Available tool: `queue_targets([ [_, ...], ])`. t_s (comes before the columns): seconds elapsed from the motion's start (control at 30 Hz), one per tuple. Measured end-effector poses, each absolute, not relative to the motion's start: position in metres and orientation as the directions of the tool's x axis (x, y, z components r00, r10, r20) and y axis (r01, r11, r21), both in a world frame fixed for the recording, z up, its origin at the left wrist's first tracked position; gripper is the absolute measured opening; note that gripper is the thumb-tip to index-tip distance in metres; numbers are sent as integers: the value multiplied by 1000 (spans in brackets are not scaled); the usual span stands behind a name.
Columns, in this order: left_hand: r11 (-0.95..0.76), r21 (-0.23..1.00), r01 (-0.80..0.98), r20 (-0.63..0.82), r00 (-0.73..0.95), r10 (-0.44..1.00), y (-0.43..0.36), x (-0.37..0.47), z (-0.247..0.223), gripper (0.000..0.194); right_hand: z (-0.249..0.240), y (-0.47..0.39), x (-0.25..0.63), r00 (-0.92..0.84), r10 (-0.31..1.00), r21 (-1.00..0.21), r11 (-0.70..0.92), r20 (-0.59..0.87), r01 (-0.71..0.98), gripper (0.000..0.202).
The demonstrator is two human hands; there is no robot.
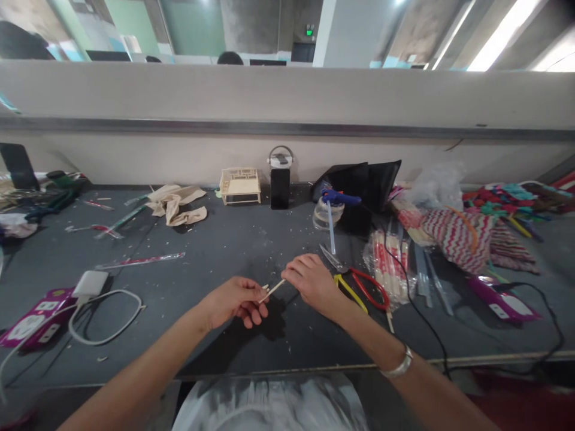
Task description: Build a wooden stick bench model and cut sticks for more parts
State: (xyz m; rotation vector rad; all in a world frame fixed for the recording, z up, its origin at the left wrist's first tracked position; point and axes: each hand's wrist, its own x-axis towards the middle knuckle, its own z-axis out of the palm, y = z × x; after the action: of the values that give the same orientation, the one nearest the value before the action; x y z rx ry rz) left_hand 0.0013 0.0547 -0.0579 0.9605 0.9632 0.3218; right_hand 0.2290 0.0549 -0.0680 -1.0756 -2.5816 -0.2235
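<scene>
A thin pale wooden stick (275, 288) spans the gap between my two hands, above the dark table. My left hand (242, 299) pinches its lower end, where another short pale piece shows by the fingertips. The fingers of my right hand (309, 281) are closed on the stick's upper end. Right of my right hand lie scissors (371, 290) with red and yellow handles. A blue glue gun (340, 197) rests at a round clear container (327, 216). A small pale wooden model bench (241, 187) stands at the back.
A black phone (280, 188) stands upright beside the model. Packaged sticks (390, 263), a black cable and knitted pieces (462, 236) lie on the right. On the left are a crumpled beige cloth (175, 202), a white charger (90, 284) and a purple power strip (38, 317).
</scene>
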Motion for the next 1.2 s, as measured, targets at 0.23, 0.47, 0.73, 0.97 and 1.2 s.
queue_targets([
  [0.23, 579, 795, 181, -566, 565, 600, 54, 4, -57, 32, -67, 51, 229, -647, 660, 46, 685, 381, 727, 18],
  [0.47, 576, 794, 193, -571, 561, 599, 53, 7, -57, 34, -67, 51, 230, -648, 668, 53, 681, 366, 731, 19],
  [0.73, 464, 870, 164, -482, 476, 736, 46, 14, -57, 35, -72, 42, 244, -411, 824, -23, 455, 390, 890, 30],
  [0.97, 342, 920, 194, -390, 354, 850, 34, 15, -61, 35, -97, 5, 292, 75, 958, 47, -92, 278, 995, 38],
  [1.2, 254, 942, 221, -322, 370, 872, 34, 34, -53, 36, -102, 9, 324, 81, 993, -268, -56, 85, 962, 53],
])
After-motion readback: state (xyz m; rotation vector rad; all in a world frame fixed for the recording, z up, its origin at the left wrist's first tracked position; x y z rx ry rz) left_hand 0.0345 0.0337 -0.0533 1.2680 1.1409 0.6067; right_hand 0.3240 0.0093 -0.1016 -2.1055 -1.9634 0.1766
